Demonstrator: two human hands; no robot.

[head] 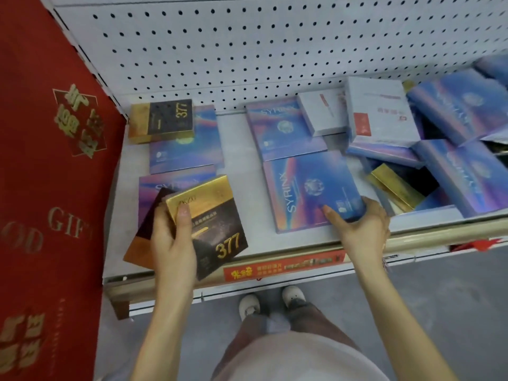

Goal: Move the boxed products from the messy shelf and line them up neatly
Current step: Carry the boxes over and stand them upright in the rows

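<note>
Left grip (173, 243) clamps 377 box (220, 224), thumb on its gold end, over shelf (242, 160) front left. Right grip (362, 226) pinches near corner of blue box (310, 188), flat mid-shelf. Judged: light, stiff card, glossy, likely slippery; hold by opposite edges.

White boxes (382, 111) beyond the right hand (360, 226): two. Black-and-gold 377 boxes (165, 119): two. Blue SYRINX boxes (310, 188): at least seven.
</note>
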